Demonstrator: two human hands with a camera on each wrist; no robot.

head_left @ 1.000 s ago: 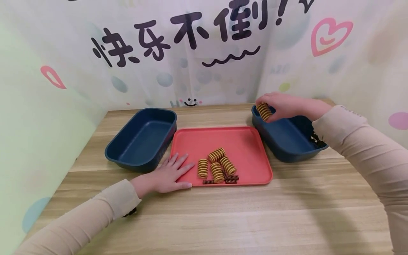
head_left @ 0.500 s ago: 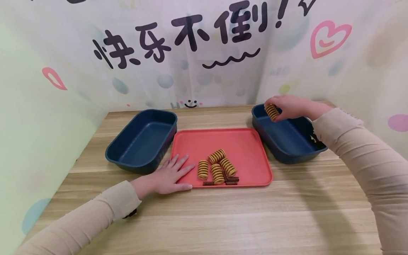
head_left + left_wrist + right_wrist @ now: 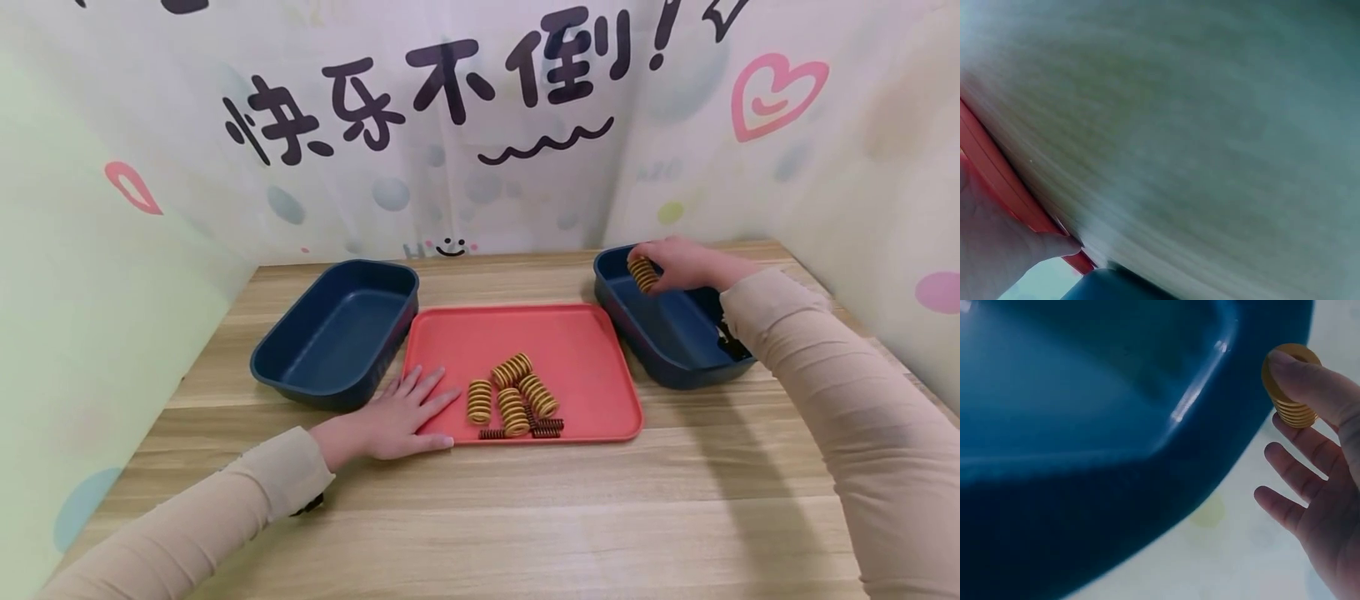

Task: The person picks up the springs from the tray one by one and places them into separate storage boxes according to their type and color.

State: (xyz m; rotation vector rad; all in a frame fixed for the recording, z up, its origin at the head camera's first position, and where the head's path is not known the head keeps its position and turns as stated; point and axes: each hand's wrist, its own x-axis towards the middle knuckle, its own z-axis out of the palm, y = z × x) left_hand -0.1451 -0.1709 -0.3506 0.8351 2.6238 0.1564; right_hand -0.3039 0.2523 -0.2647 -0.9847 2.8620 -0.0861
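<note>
My right hand (image 3: 678, 262) pinches a thick yellow coil spring (image 3: 642, 274) over the far end of the right blue bin (image 3: 678, 375). In the right wrist view, the thumb and a finger hold the spring (image 3: 1294, 419) by its two ends, and the other fingers are spread. My left hand (image 3: 393, 417) lies flat with fingers spread on the left front corner of the red tray (image 3: 577, 350). Several yellow springs (image 3: 480, 402) lie on the tray to the right of that hand. Among them are several small dark springs (image 3: 547, 425) along the tray's front edge.
A second blue bin (image 3: 330, 333) stands left of the tray, its visible floor bare. Something black (image 3: 731, 342) shows at the right bin's near right side, partly behind the sleeve. A printed white cloth (image 3: 517, 200) hangs behind the wooden table (image 3: 525, 517).
My right hand, still holding the yellow spring, has shifted right and slightly lower in the head view, over the right bin. The left hand stays in place on the tray.
</note>
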